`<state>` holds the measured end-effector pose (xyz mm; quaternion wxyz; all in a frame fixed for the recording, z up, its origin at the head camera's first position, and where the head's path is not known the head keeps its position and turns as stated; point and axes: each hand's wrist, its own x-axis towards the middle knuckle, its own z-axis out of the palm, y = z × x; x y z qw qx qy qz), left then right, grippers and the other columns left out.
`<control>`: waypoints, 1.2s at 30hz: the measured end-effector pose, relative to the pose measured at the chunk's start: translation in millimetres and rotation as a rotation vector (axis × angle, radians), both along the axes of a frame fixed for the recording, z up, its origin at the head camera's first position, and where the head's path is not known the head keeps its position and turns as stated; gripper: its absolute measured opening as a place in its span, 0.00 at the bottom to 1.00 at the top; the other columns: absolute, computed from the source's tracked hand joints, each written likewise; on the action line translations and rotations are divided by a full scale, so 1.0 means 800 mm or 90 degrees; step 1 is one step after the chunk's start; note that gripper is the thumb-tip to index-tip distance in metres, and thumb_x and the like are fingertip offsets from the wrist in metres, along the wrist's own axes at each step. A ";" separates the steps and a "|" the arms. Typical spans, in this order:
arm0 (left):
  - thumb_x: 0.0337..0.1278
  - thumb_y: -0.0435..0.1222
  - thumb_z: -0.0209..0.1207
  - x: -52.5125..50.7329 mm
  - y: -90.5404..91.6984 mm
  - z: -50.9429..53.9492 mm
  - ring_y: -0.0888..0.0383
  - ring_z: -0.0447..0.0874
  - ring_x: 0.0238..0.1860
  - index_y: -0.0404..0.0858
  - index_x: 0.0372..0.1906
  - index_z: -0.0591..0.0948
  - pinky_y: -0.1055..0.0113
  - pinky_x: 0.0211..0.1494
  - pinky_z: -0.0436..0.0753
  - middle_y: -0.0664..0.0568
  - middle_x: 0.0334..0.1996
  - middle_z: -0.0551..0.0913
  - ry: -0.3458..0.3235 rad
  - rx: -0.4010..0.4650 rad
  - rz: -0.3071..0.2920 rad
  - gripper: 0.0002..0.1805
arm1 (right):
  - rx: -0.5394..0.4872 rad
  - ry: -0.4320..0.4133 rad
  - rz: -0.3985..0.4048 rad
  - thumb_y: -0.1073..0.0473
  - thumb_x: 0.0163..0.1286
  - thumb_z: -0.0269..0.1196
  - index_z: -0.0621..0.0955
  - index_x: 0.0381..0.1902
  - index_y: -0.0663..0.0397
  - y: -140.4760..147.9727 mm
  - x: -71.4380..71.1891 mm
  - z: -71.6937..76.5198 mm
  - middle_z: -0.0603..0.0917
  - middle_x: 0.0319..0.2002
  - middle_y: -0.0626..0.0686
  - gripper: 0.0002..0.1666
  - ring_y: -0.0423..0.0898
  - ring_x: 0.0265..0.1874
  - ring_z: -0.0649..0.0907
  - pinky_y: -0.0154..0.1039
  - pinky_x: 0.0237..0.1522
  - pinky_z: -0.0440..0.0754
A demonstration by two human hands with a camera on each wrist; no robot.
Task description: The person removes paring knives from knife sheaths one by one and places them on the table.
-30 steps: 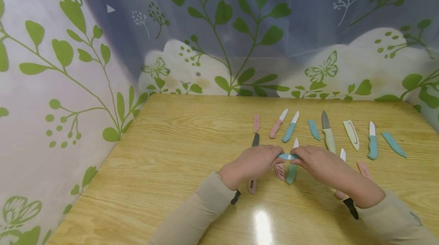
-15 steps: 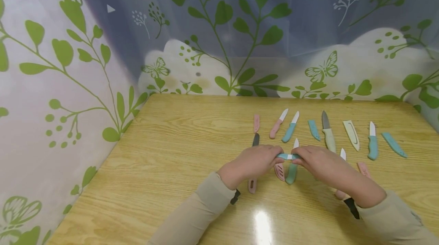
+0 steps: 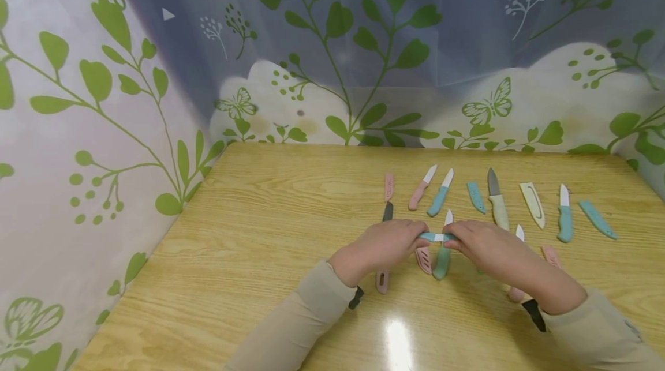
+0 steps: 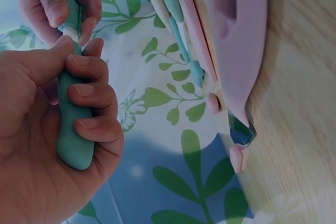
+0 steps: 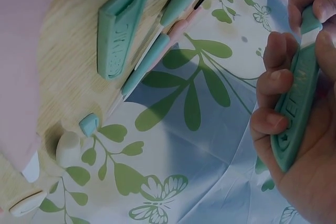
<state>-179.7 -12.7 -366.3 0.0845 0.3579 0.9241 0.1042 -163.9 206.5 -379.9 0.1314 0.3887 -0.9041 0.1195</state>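
Observation:
In the head view my left hand and right hand meet over the table. The left fingers curl round the teal handle of a paring knife. My right hand grips its teal sheath, marked with raised letters. A short strip of white blade shows between handle and sheath; the rest of the blade is hidden. Below the hands lie a green-handled knife and a pink slotted sheath. A dark-bladed knife with a pink handle lies beside my left hand.
Behind the hands lie a pink knife, a blue knife, a cream-handled knife and a cream sheath. Farther right are another blue knife and a blue sheath. A patterned cloth stands behind the table.
The strip of white blade between the handle and the sheath has grown slightly wider. Both hands stay in nearly the same place, and the things on the table have not moved.

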 end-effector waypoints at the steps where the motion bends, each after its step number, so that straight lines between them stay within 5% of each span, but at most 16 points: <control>1: 0.74 0.48 0.42 0.000 0.000 0.000 0.66 0.71 0.30 0.46 0.50 0.76 0.76 0.33 0.71 0.60 0.33 0.77 0.000 0.001 0.000 0.15 | 0.002 -0.001 -0.003 0.55 0.69 0.61 0.79 0.43 0.54 0.000 0.000 0.000 0.79 0.28 0.40 0.09 0.31 0.23 0.71 0.31 0.26 0.74; 17: 0.73 0.47 0.45 -0.003 -0.002 -0.002 0.65 0.72 0.29 0.45 0.49 0.77 0.75 0.32 0.71 0.60 0.33 0.78 -0.011 0.017 0.011 0.14 | 0.011 -0.002 -0.012 0.55 0.69 0.61 0.79 0.42 0.55 0.004 0.000 0.003 0.76 0.27 0.39 0.10 0.29 0.21 0.64 0.29 0.24 0.69; 36: 0.73 0.47 0.44 -0.004 -0.004 -0.001 0.66 0.72 0.30 0.45 0.53 0.76 0.75 0.34 0.72 0.59 0.34 0.79 -0.004 0.012 0.003 0.16 | 0.015 -0.042 -0.037 0.56 0.69 0.61 0.79 0.44 0.54 0.008 -0.002 0.005 0.79 0.31 0.41 0.10 0.30 0.22 0.66 0.32 0.25 0.72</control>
